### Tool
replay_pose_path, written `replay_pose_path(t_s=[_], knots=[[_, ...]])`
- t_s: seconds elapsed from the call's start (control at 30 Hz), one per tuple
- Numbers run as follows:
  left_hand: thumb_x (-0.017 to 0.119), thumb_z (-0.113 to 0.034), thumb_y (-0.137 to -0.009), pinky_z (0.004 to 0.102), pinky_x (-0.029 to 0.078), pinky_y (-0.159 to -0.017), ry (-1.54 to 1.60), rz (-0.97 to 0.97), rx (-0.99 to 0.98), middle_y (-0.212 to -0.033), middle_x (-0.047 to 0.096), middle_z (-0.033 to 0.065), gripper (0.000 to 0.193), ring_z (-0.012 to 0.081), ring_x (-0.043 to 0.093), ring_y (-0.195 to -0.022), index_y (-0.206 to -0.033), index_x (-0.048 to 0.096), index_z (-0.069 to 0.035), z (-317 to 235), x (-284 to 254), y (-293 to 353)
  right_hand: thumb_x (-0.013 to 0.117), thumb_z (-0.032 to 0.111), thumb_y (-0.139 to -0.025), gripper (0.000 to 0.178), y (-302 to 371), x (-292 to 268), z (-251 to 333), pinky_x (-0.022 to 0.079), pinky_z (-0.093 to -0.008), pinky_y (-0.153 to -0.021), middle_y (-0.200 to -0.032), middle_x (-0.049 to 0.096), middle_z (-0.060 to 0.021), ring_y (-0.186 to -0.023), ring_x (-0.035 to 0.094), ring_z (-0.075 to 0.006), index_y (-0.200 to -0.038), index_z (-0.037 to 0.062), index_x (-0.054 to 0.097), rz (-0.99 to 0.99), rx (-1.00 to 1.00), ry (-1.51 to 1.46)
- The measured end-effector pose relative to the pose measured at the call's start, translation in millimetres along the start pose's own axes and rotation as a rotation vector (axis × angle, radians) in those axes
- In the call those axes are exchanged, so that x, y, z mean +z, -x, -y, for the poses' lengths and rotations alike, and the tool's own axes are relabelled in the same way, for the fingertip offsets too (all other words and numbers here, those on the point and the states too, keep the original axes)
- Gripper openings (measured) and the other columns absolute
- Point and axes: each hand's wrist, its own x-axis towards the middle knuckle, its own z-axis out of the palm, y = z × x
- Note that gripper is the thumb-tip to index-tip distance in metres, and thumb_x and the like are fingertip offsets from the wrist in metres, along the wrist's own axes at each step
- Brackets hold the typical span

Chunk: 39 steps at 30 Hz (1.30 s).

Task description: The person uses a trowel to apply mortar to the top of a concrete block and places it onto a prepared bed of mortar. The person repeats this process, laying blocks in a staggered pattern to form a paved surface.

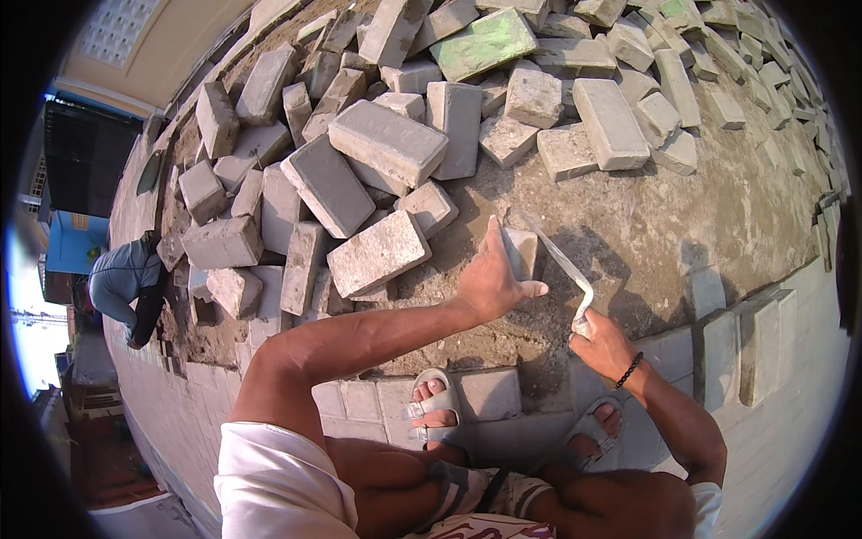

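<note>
My left hand reaches over the dirt with its fingers stretched out and its thumb apart. It is right beside a small grey paver piece; whether the palm presses against it I cannot tell. In my right hand is the handle of a trowel. Its thin metal blade slants up and left, edge-on, with the tip close to the far side of that piece. To the left of my left hand lies a rough grey paver, part of a loose pile.
A heap of loose grey pavers covers the far side, one with a green-stained face. Laid paving runs under my sandalled feet. Several pavers stand at the right. At the far left another person bends over.
</note>
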Motion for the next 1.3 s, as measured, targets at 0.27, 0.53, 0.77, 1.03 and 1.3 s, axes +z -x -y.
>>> replay_pose_path(t_s=[0.27, 0.53, 0.77, 1.03, 1.3], knots=[[0.081, -0.023, -0.071, 0.0479, 0.051, -0.094, -0.172, 0.248, 0.055, -0.116, 0.06, 0.0334, 0.091, 0.0478, 0.062, -0.106, -0.141, 0.03, 0.004, 25.4, -31.6, 28.7, 0.063, 0.023, -0.083, 0.033, 26.2, -4.1, -34.6, 0.049, -0.053, -0.078, -0.088, 0.066, -0.0256, -0.089, 0.062, -0.0476, -0.106, -0.0002, 0.057, 0.136, 0.013, 0.22], [0.08, -0.022, -0.073, 0.0503, 0.049, -0.092, -0.232, 0.256, 0.287, -0.113, 0.057, 0.0314, 0.074, 0.0469, 0.059, -0.107, -0.13, 0.04, 0.005, 56.3, -38.8, 58.6, 0.061, 0.023, -0.086, 0.036, 59.6, 18.0, 31.8, 0.05, -0.0536, -0.075, -0.087, 0.066, -0.0253, -0.086, 0.064, -0.0463, -0.112, -0.0013, 0.055, 0.068, 0.086, -0.32], [0.08, -0.022, -0.075, 0.0504, 0.051, -0.084, -0.14, 0.063, 0.247, -0.11, 0.058, 0.0291, 0.082, 0.047, 0.062, -0.1, -0.137, 0.036, 0.009, 78.4, -24.1, 70.1, 0.062, 0.03, -0.087, 0.037, 48.9, 76.4, 13.3, 0.052, -0.0544, -0.073, -0.085, 0.067, -0.0247, -0.079, 0.066, -0.0458, -0.107, -0.0012, 0.057, 0.121, -0.149, -0.037], [0.082, -0.019, -0.073, 0.0478, 0.051, -0.088, -0.038, 0.016, 0.16, -0.113, 0.058, 0.0289, 0.083, 0.0436, 0.062, -0.102, -0.136, 0.038, 0.01, 111.7, -17.6, 107.6, 0.066, 0.022, -0.084, 0.034, 46.2, 42.4, 45.2, 0.052, -0.0526, -0.074, -0.08, 0.064, -0.0297, -0.082, 0.067, -0.0449, -0.104, -0.004, 0.055, 0.165, -0.206, -0.047], [0.085, -0.02, -0.069, 0.0437, 0.051, -0.087, 0.042, -0.104, -0.022, -0.11, 0.06, 0.0267, 0.084, 0.038, 0.064, -0.099, -0.136, 0.041, 0.008, 129.8, -5.0, 129.9, 0.061, 0.02, -0.086, 0.03, -25.6, 52.6, -20.6, 0.052, -0.0542, -0.072, -0.084, 0.067, -0.0295, -0.081, 0.066, -0.0472, -0.103, -0.0045, 0.056, 0.076, 0.174, 0.211]])
